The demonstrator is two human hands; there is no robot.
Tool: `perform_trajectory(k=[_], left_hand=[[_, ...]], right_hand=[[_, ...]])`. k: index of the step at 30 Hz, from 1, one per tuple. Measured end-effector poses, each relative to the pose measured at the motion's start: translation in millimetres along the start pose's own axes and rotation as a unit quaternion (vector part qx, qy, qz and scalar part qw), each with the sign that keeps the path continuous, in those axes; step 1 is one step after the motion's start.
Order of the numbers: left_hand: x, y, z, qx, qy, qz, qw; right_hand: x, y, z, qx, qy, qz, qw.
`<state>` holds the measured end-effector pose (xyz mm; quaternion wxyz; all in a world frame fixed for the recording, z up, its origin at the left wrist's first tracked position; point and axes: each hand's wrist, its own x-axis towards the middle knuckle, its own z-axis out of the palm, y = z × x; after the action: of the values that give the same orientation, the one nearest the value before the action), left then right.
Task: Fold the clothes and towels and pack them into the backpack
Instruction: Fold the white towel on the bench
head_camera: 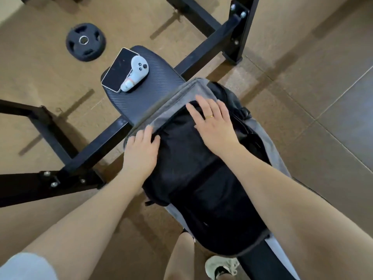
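Observation:
A grey and black backpack [201, 178] lies flat along a black padded bench [153, 81], its top end pointing away from me. My left hand [141, 152] rests on the bag's left upper edge, fingers lying over the grey rim by the zip. My right hand [214, 124], with a gold ring, presses flat on the black panel near the top, fingers spread and straight. No clothes or towels are visible outside the bag; what is inside is hidden.
A phone [119, 69] and a white controller [135, 72] lie on the far end of the bench. A black weight plate [85, 41] sits on the floor at the far left. Black steel frame bars [203, 49] cross under the bench. My shoe [221, 266] is below.

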<state>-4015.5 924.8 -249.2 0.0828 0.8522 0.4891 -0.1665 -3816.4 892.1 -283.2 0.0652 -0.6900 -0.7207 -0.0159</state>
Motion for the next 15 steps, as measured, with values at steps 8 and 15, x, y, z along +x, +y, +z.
perform_trajectory(k=[8, 15], left_hand=[[-8, 49, 60, 0.002, -0.029, 0.207, 0.978], [11, 39, 85, 0.020, -0.081, 0.125, 0.989]], right_hand=[[-89, 27, 20, 0.031, -0.208, -0.056, 0.976], [-90, 36, 40, 0.013, -0.339, -0.084, 0.937]])
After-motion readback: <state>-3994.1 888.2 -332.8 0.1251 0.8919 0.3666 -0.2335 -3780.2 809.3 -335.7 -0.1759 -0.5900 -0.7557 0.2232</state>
